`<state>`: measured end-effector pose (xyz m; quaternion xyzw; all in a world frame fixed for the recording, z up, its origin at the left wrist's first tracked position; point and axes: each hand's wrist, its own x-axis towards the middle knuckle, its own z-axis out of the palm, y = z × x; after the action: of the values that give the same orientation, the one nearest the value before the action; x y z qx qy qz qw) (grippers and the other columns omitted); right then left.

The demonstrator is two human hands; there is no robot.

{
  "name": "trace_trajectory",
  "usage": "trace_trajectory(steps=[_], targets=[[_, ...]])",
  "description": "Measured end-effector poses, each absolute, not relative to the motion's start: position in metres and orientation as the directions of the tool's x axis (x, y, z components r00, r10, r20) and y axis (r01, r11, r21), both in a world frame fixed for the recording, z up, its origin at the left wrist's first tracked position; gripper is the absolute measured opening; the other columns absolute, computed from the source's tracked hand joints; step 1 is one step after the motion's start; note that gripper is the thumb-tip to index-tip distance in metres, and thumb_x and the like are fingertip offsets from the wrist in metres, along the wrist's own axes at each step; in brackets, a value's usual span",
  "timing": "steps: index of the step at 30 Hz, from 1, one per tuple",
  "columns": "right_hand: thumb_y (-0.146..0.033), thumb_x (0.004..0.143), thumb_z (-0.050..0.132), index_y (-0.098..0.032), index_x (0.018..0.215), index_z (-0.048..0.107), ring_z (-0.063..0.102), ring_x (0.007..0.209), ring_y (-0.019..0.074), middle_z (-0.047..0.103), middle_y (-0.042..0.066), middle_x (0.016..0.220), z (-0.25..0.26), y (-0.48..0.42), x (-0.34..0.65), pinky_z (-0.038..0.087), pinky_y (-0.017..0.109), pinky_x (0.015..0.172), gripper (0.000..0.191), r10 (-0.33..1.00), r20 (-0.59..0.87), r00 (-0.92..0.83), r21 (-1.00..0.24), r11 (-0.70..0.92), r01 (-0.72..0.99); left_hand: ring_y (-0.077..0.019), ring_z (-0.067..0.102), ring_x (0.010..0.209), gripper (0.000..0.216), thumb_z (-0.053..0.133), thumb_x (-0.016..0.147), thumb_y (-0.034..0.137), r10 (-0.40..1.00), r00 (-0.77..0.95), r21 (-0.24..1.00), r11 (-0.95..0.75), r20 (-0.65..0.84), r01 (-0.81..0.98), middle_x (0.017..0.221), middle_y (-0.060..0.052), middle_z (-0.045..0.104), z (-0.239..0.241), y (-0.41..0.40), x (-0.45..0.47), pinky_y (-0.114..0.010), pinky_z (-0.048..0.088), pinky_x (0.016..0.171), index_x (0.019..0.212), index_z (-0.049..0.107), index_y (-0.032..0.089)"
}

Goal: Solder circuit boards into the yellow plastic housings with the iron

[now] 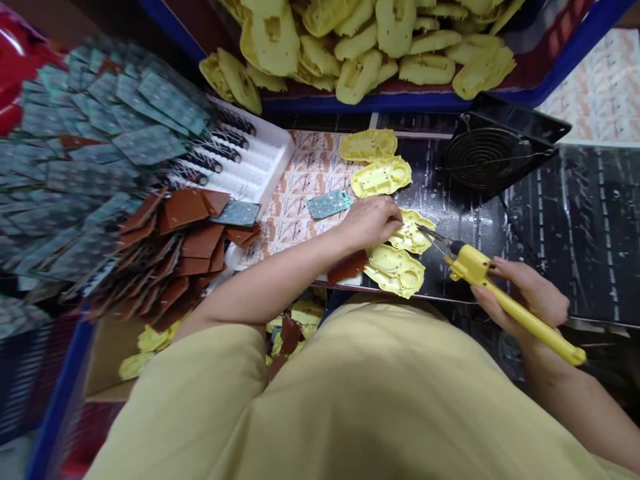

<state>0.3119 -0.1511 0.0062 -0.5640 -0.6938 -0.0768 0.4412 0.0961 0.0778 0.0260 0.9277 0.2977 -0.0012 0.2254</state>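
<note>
My left hand [371, 220] is closed, fingers pressed on a yellow plastic shell [414, 233] lying on the dark bench. My right hand [525, 300] is wrapped round the handle of a yellow soldering iron [500, 297], whose metal tip reaches into that shell. A second yellow shell [396, 270] lies just in front, beside a brown board [347, 265]. Two more shells [380, 177] and a green circuit board [329, 203] lie behind my left hand.
A heap of green and brown circuit boards [125, 200] fills the left. A white tray [255, 170] holds dark cylindrical parts. A blue crate [380, 101] of yellow shells stands at the back. A black fan [480, 157] sits at the right rear.
</note>
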Motion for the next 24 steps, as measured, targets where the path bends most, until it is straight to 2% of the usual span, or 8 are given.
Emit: trace_trajectory(steps=[4, 7, 13, 18, 24], targets=[[-0.023, 0.087, 0.091, -0.027, 0.113, 0.077, 0.079, 0.066, 0.0203, 0.084, 0.001, 0.090, -0.008, -0.146, 0.310, 0.068, 0.029, 0.058, 0.030, 0.716, 0.697, 0.037, -0.445, 0.392, 0.806, -0.0263, 0.078, 0.109, 0.027, 0.062, 0.098, 0.019, 0.539, 0.828, 0.368, -0.747, -0.151, 0.553, 0.110, -0.011, 0.084, 0.026, 0.077, 0.097, -0.040, 0.061, 0.100, 0.107, 0.087, 0.018], [-0.023, 0.084, 0.095, -0.028, 0.098, 0.076, 0.079, 0.064, 0.0209, 0.082, -0.002, 0.082, -0.010, -0.139, 0.312, 0.068, 0.030, 0.056, 0.024, 0.702, 0.711, 0.025, -0.468, 0.447, 0.762, -0.0275, 0.078, 0.109, 0.029, 0.061, 0.097, 0.019, 0.537, 0.828, 0.355, -0.752, -0.160, 0.556, 0.109, -0.011, 0.084, 0.028, 0.076, 0.098, -0.041, 0.061, 0.101, 0.107, 0.088, 0.018], [-0.021, 0.081, 0.097, -0.030, 0.096, 0.078, 0.079, 0.064, 0.0194, 0.083, -0.003, 0.083, 0.000, -0.129, 0.320, 0.066, 0.026, 0.054, 0.026, 0.693, 0.712, -0.110, -0.408, 0.535, 0.740, -0.0273, 0.078, 0.107, 0.029, 0.060, 0.095, 0.019, 0.535, 0.831, 0.362, -0.752, -0.154, 0.551, 0.105, -0.011, 0.084, 0.028, 0.077, 0.099, -0.041, 0.061, 0.100, 0.105, 0.088, 0.018], [-0.018, 0.082, 0.095, -0.033, 0.103, 0.078, 0.080, 0.066, 0.0207, 0.083, -0.004, 0.085, 0.006, -0.137, 0.325, 0.069, 0.030, 0.056, 0.031, 0.705, 0.707, -0.053, -0.432, 0.490, 0.757, -0.0255, 0.077, 0.105, 0.028, 0.062, 0.094, 0.020, 0.520, 0.844, 0.370, -0.763, -0.133, 0.529, 0.104, -0.009, 0.084, 0.026, 0.080, 0.098, -0.039, 0.061, 0.097, 0.103, 0.088, 0.020], [-0.021, 0.085, 0.094, -0.030, 0.099, 0.076, 0.079, 0.064, 0.0188, 0.081, -0.004, 0.079, 0.003, -0.133, 0.321, 0.065, 0.027, 0.052, 0.024, 0.681, 0.728, -0.079, -0.395, 0.511, 0.763, -0.0279, 0.077, 0.110, 0.030, 0.061, 0.095, 0.020, 0.517, 0.832, 0.358, -0.752, -0.200, 0.553, 0.110, -0.011, 0.084, 0.031, 0.080, 0.099, -0.042, 0.059, 0.101, 0.108, 0.088, 0.019]])
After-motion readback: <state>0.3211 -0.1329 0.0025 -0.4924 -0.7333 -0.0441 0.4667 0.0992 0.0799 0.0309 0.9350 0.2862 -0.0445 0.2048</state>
